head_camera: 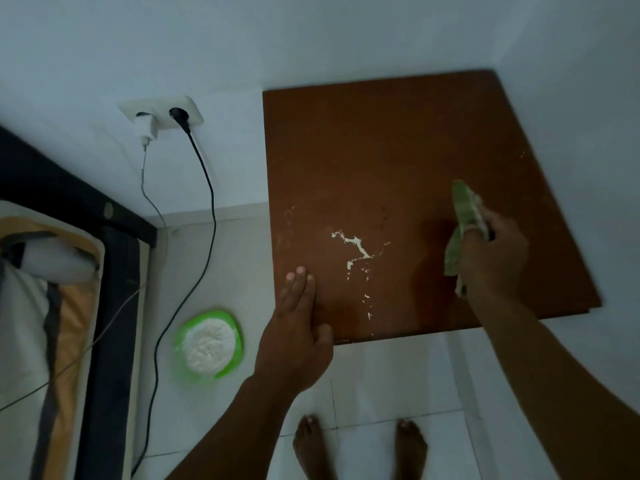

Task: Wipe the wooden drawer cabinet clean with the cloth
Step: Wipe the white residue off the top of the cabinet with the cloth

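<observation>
I look down on the brown top of the wooden drawer cabinet (381, 161), which stands in a corner of white walls. White chipped marks (358, 249) run across its near middle. My right hand (493, 252) rests on the right part of the top and grips a green cloth (462, 216) that sticks out past the fingers. My left hand (298, 320) lies flat on the front left corner with fingers together, thumb at the front edge, holding nothing.
A green bowl (209, 344) with white contents sits on the tiled floor left of the cabinet. A wall socket (162, 114) holds a white charger and a black plug, with cables hanging down. A bed (52, 306) fills the left side. My bare feet (360, 445) stand in front.
</observation>
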Demonstrator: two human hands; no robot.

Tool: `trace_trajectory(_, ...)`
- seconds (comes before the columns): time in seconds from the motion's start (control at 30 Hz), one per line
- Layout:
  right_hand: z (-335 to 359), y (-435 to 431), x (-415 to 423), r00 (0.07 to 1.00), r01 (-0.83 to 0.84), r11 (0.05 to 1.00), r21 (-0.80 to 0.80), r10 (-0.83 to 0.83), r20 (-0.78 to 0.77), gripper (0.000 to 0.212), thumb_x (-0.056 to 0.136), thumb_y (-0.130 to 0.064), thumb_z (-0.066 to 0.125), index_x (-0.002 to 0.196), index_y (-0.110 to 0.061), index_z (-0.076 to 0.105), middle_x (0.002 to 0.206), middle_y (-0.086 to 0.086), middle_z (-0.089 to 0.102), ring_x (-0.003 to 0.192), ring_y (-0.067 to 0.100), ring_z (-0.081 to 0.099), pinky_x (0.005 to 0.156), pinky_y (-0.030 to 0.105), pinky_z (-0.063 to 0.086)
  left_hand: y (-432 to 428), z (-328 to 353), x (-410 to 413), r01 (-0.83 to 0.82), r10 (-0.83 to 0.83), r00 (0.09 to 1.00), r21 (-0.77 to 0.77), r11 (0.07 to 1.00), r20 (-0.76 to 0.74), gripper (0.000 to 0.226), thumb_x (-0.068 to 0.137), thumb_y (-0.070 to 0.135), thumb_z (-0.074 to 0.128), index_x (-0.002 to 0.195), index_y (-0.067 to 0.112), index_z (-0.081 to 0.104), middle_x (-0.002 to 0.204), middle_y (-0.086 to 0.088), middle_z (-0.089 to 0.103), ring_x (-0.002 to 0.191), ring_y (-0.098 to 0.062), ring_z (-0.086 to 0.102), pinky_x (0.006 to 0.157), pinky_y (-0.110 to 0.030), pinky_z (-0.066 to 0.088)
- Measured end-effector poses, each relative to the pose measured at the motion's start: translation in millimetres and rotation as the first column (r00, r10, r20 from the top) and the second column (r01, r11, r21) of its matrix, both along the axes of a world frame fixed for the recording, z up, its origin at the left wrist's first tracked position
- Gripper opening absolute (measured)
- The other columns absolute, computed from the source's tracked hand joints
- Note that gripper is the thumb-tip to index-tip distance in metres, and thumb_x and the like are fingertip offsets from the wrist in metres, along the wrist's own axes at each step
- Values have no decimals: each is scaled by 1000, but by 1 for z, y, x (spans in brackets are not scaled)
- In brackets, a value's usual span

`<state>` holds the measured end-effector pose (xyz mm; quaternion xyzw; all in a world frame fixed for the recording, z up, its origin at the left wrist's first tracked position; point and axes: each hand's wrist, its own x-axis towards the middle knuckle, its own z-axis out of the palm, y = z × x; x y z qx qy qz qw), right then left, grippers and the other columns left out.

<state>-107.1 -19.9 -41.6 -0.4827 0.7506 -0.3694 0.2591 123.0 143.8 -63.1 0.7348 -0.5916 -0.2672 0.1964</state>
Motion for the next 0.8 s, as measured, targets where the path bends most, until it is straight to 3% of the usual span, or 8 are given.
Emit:
trace_trajectory(0.13,-22,-15,16,957,-90,993,74,107,-271,38,91,-8,55,128,-9,63,137,15,54,127,33,50,107,36,41,2,-1,3,4,-4,1000,-1,1000,-26,78,82,33,41,155,21,15,161,13,0,147,1,-8,104,-3,-4)
trace_trajectory(0.17,-25,-9,28,938,-145,986,79,162,-307,38,90,-7,55,127,-9,64,137,16,54,128,34,49,108,37,38,2,-1,4,8,-8,1000,-5,1000,-30,78,82,32,41,155,21,15,161,13,0,147,1,-7,105,-3,-4)
trace_trajectory(0.37,-26,37,89,810,-539,842,11,522,-266,39,85,3,60,119,-13,70,125,7,62,113,25,54,95,28,40,15,-1,19,50,-50,999,-16,999,-10,72,84,33,31,154,18,21,161,11,7,149,-6,4,108,-8,5)
trace_trajectory(0.5,-19,48,91,705,-704,707,63,707,-57,37,89,2,62,119,-18,70,126,0,62,109,13,58,93,19,48,30,-4,30,76,-73,996,-41,996,58,68,86,32,32,151,11,30,161,1,19,149,-14,14,113,-26,23)
trace_trajectory(0.6,-8,21,82,832,-555,828,81,555,23,31,92,-8,63,119,-22,68,120,3,66,85,17,68,66,28,61,28,-4,30,52,-50,998,-47,998,47,67,85,32,35,148,10,37,159,-1,26,148,-15,20,111,-30,32)
trace_trajectory(0.7,-3,-33,79,881,-460,888,21,459,-117,28,93,-10,60,119,-19,67,115,3,65,79,9,63,54,5,44,26,-3,27,37,-36,998,-45,998,42,69,83,35,35,148,13,38,159,0,28,148,-13,20,108,-34,42)
trace_trajectory(0.77,-11,-51,88,840,-500,863,77,505,-200,35,93,-12,60,127,-20,64,129,2,59,94,7,60,73,3,46,26,-4,27,30,-29,999,-42,999,38,68,83,34,38,149,15,37,159,3,26,148,-10,18,106,-35,46)
trace_trajectory(0.8,-19,-50,94,796,-538,837,102,544,-265,39,92,-12,60,130,-20,62,136,2,55,108,15,57,90,16,48,26,-4,26,24,-23,999,-40,999,30,68,83,33,41,149,16,36,160,5,25,148,-9,17,105,-35,47)
